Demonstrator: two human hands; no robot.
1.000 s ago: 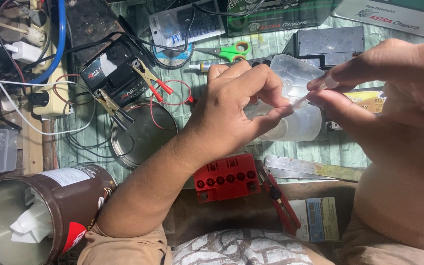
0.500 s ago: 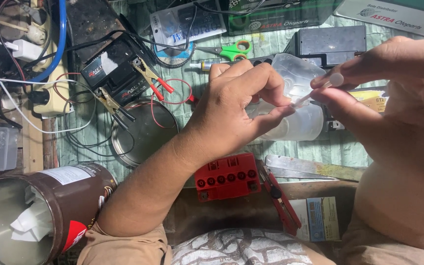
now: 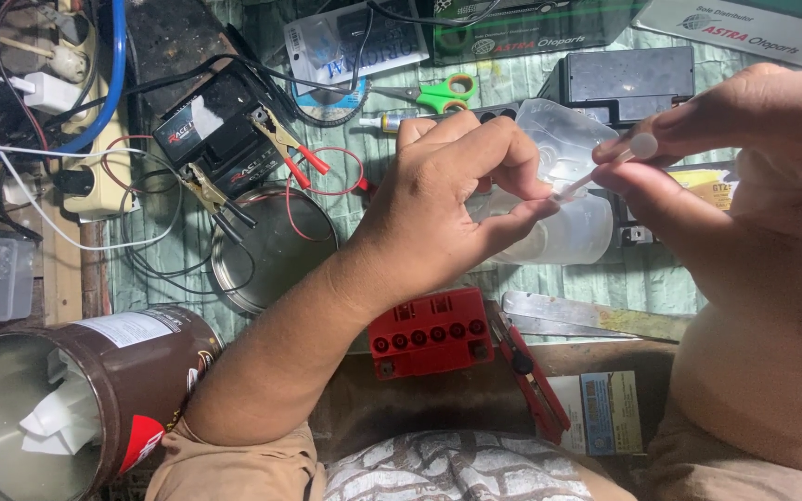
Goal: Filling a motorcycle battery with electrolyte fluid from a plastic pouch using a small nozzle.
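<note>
Head view: left hand (image 3: pixel 438 209) fingers pinch the thin tube's (image 3: pixel 575 188) tip; right hand (image 3: pixel 744 139) fingers clamp its capped end (image 3: pixel 640 146) at three o'clock. A slipped pinch could knock the clear container (image 3: pixel 563 186) just behind.

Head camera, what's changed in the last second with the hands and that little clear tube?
The right hand has drawn back slightly up and to the right, so more of the thin clear tube shows between its fingers. The left hand still pinches the tube's other end in front of the clear plastic container. The bench clutter has not moved.
</note>
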